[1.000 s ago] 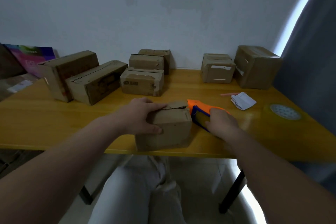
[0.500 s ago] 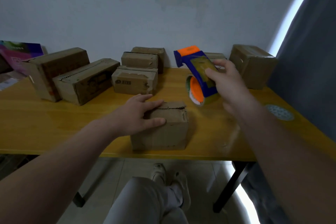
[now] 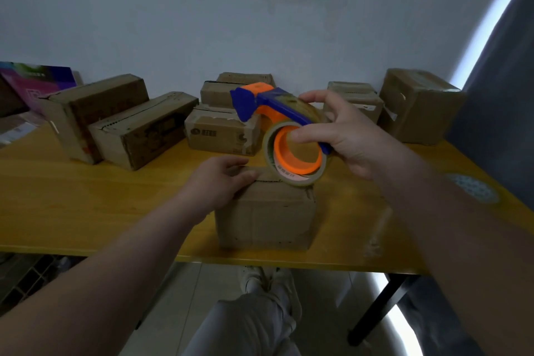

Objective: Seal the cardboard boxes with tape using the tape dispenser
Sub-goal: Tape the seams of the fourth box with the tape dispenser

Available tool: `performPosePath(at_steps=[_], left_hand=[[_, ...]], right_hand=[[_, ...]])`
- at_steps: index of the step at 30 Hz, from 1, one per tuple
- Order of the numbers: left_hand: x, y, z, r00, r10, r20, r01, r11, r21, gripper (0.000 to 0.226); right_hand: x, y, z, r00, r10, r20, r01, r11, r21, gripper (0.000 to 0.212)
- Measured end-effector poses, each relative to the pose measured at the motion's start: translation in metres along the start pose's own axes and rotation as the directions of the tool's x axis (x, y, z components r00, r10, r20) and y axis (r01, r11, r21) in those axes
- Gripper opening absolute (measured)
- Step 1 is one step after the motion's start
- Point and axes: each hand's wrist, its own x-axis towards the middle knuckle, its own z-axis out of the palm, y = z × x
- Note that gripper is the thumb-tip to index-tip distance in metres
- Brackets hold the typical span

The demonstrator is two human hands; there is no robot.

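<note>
Yellow tabletop point(image 3: 86, 211) runs back to a pale wall, more cardboard boxes point(image 3: 138, 127) lined along it. At the near edge sits a small cardboard box point(image 3: 265, 217); the left hand point(image 3: 222, 179) lies flat on its top, fingers straight. Just above it the right hand point(image 3: 346, 136) grips the blue-and-orange tape dispenser point(image 3: 277, 112), its tape roll point(image 3: 297, 153) hanging nearly onto the box.
</note>
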Motion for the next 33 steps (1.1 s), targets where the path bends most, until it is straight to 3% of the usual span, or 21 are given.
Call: performPosePath(at_steps=[10, 15, 23, 28, 30, 33], left_hand=[[0.002, 0.009, 0.007, 0.985, -0.164, -0.061, 0.147, 0.965, -0.217, 0.033], [-0.004, 0.0, 0.011, 0.996, -0.089, -0.032, 0.077, 0.961, -0.266, 0.032], [-0.007, 0.002, 0.004, 0.99, -0.116, 0.08, 0.14, 0.889, -0.436, 0.031], [-0.005, 0.004, -0.004, 0.956, -0.207, -0.206, 0.112, 0.912, -0.395, 0.024], [-0.006, 0.007, -0.012, 0.931, -0.28, -0.233, 0.138, 0.864, -0.485, 0.022], [-0.012, 0.019, -0.027, 0.918, -0.394, 0.045, 0.301, 0.617, -0.727, 0.04]], right_hand=[[0.002, 0.012, 0.006, 0.998, -0.044, 0.053, 0.051, 0.988, -0.143, 0.057], [0.001, 0.01, -0.001, 0.995, -0.04, 0.093, 0.056, 0.982, -0.181, 0.058], [-0.004, 0.014, -0.007, 0.984, -0.036, 0.172, 0.074, 0.972, -0.222, 0.064], [-0.004, 0.017, -0.01, 0.986, -0.043, 0.161, 0.08, 0.97, -0.231, 0.064], [-0.003, 0.017, -0.01, 0.984, -0.042, 0.172, 0.083, 0.968, -0.237, 0.064], [-0.003, 0.016, -0.008, 0.984, -0.037, 0.172, 0.08, 0.964, -0.254, 0.065]])
